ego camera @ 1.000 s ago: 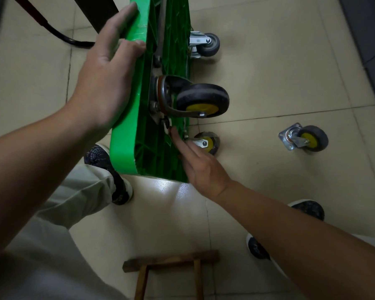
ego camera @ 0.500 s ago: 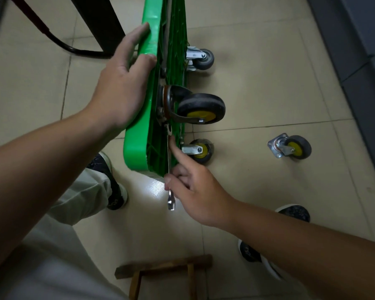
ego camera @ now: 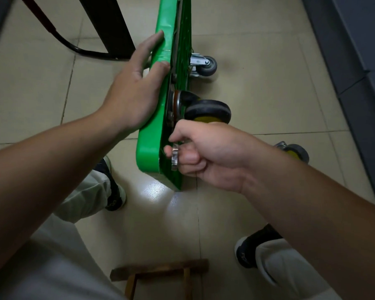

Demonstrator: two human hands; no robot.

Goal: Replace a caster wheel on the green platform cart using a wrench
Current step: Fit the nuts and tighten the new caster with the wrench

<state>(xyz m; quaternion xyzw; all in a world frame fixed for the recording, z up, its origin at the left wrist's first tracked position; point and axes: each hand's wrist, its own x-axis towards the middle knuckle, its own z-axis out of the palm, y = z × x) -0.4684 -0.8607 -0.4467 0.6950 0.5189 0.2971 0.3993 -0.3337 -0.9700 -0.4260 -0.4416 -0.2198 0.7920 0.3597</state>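
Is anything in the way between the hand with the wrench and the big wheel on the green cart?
Nothing visible is. The right hand grips the wrench close beside the caster wheel mounted on the green platform cart. The hand itself hides the wrench's far end.

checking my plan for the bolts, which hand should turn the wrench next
Right. The right hand grips the wrench beside the caster wheel, while the left hand rests on the green cart, steadying it.

Beige tiled floor (ego camera: 258, 61), wooden stool (ego camera: 160, 271), dark wall (ego camera: 355, 50).
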